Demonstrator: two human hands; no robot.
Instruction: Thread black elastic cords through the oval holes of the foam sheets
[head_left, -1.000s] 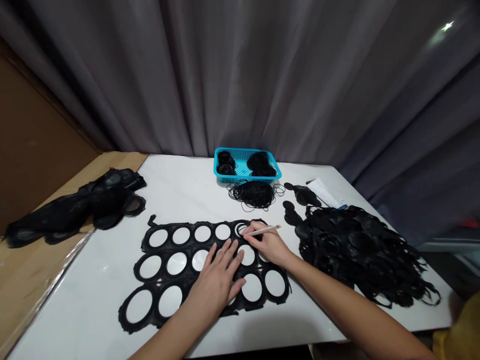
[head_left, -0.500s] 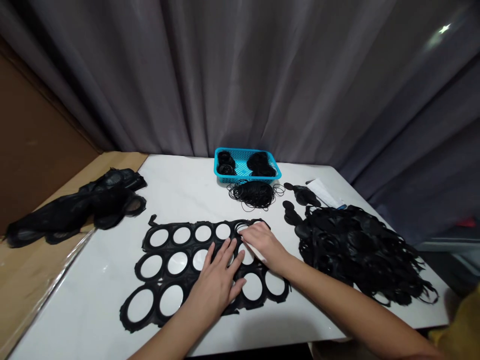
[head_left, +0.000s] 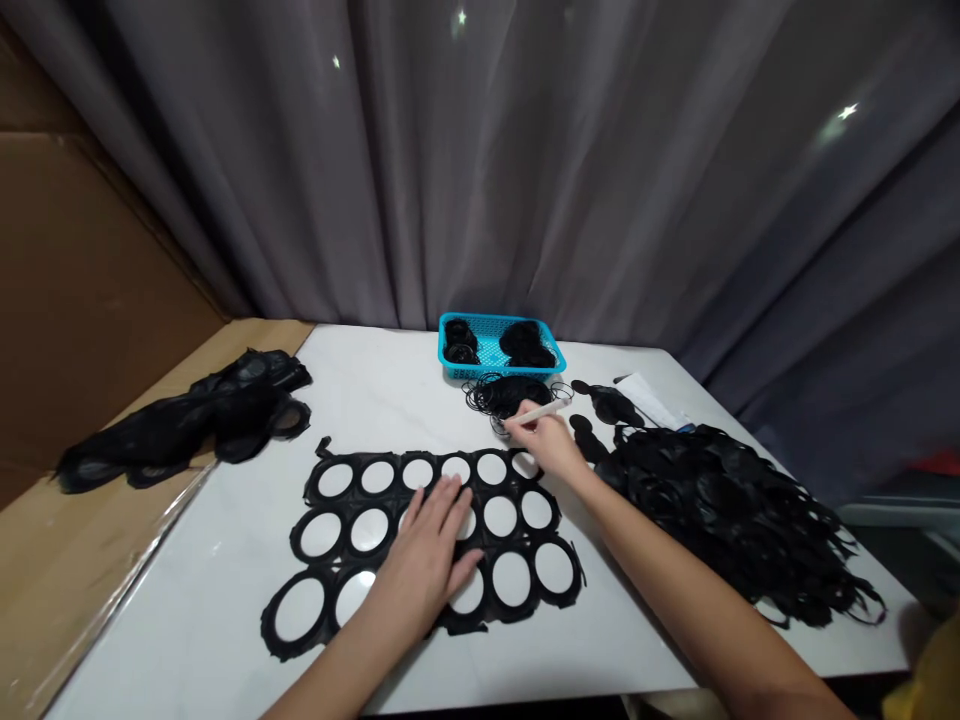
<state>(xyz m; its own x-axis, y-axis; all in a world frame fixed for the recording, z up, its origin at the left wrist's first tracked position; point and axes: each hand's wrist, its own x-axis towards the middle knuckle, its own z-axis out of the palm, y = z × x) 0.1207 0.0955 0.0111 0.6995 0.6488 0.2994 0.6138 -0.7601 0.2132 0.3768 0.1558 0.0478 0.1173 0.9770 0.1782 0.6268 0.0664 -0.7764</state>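
Note:
A black sheet (head_left: 431,540) punched with rows of round holes lies flat on the white table (head_left: 225,600). My left hand (head_left: 427,560) rests on its middle, fingers spread and flat. My right hand (head_left: 544,440) is past the sheet's far right corner, fingers pinched on a thin pale stick (head_left: 536,413). The stick's tip carries a thin black ring (head_left: 501,425), next to a loose pile of black rings (head_left: 510,393). Behind that pile stands a blue basket (head_left: 500,345) with black rubber pieces in it.
A large heap of black cut-out scraps (head_left: 735,510) fills the table's right side. Another black heap (head_left: 195,415) lies at the left on a wooden surface. A white paper (head_left: 651,398) lies behind the right heap. Grey curtains hang at the back.
My right hand has moved from the sheet's upper right hole away to the ring pile, with the stick and a thin ring. The view has shifted a little; my left hand stays on the sheet.

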